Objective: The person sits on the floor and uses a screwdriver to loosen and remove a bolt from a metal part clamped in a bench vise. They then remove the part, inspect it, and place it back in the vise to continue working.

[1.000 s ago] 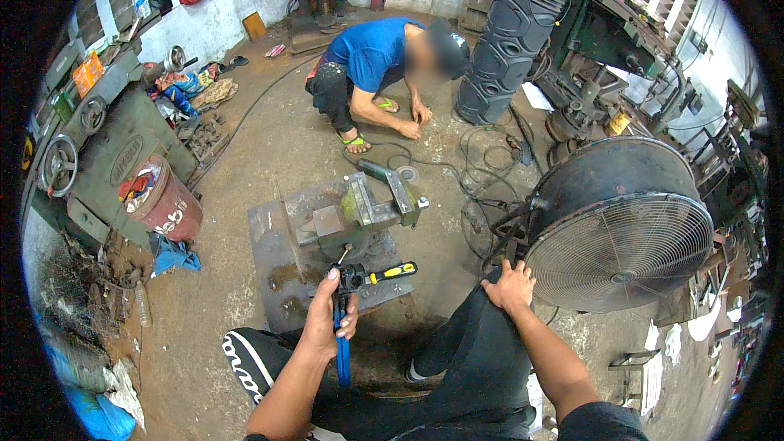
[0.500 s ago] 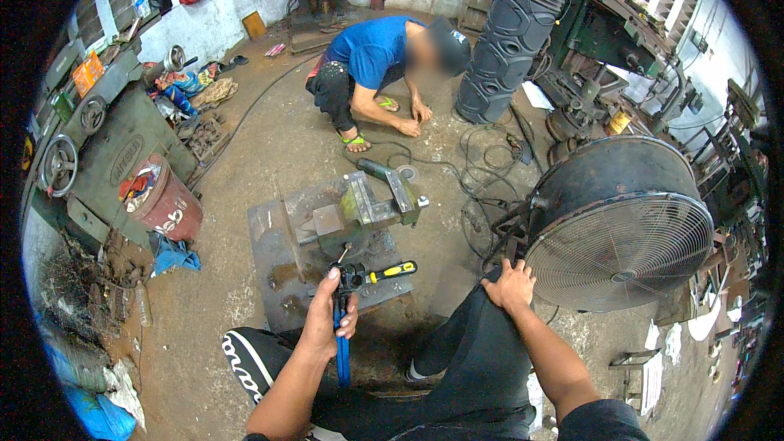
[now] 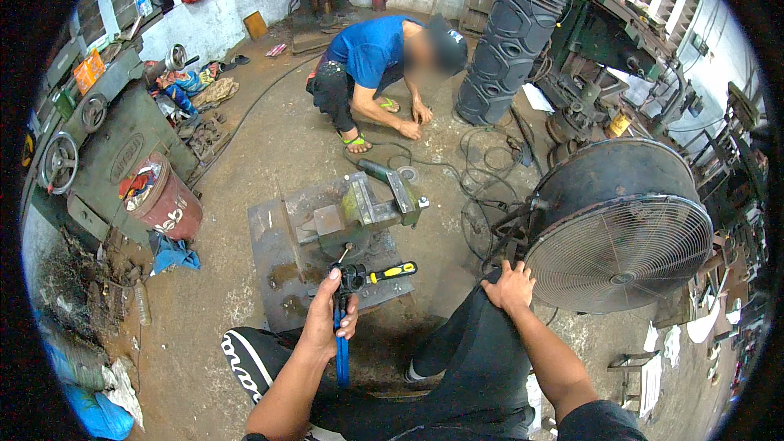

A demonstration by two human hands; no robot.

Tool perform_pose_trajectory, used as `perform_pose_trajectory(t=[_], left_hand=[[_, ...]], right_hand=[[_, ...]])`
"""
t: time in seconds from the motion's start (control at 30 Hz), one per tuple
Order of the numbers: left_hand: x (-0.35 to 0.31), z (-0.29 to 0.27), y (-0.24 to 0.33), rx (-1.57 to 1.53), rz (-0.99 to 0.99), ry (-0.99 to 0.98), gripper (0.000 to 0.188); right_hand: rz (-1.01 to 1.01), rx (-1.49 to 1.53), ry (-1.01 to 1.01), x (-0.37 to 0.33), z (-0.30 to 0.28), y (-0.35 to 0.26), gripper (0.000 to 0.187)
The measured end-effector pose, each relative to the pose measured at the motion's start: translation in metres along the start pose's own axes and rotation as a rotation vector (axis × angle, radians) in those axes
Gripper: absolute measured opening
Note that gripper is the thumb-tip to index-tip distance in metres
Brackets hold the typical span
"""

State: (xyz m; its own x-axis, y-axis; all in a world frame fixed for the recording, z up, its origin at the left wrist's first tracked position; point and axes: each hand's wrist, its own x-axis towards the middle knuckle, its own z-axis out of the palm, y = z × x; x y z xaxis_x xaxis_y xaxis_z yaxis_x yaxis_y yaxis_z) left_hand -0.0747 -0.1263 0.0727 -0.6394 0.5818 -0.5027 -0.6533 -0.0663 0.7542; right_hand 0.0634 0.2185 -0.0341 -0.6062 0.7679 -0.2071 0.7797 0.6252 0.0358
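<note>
My left hand (image 3: 321,322) is closed around a tool with blue handles (image 3: 343,359) and a dark head; its exact kind is not clear. At the head sits a black rounded part (image 3: 353,277), with a thin pale-tipped rod sticking up from it. A yellow and black screwdriver-like handle (image 3: 396,272) appears just right of that part; whether it joins the part or lies behind it, I cannot tell. My right hand (image 3: 513,287) rests on my right knee with its fingers apart, holding nothing. Beyond the tool stands a green bench vise (image 3: 359,204) on a metal plate (image 3: 273,229).
A person in a blue shirt (image 3: 371,53) squats ahead, both hands near the floor. A large drum fan (image 3: 616,257) stands right, and a tall black speaker (image 3: 510,45) behind it. Cables (image 3: 465,167) loop across the floor. A red bucket (image 3: 167,208) stands left beside a green machine (image 3: 122,143).
</note>
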Motion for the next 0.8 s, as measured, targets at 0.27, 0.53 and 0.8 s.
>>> perform_pose_trajectory(t=[0.27, 0.53, 0.8], left_hand=[[-0.0015, -0.0001, 0.0007, 0.017, 0.022, -0.026, 0.066], [-0.0028, 0.0017, 0.0017, 0.023, 0.022, -0.006, 0.066], [0.0014, -0.0040, -0.0007, 0.059, 0.011, -0.023, 0.071]], right_hand=[[-0.002, 0.020, -0.010, 0.0020, 0.0032, 0.0020, 0.075], [-0.001, 0.025, -0.017, -0.0005, -0.0026, -0.0006, 0.077], [0.007, 0.013, -0.044, 0.0002, -0.0024, -0.0001, 0.079]])
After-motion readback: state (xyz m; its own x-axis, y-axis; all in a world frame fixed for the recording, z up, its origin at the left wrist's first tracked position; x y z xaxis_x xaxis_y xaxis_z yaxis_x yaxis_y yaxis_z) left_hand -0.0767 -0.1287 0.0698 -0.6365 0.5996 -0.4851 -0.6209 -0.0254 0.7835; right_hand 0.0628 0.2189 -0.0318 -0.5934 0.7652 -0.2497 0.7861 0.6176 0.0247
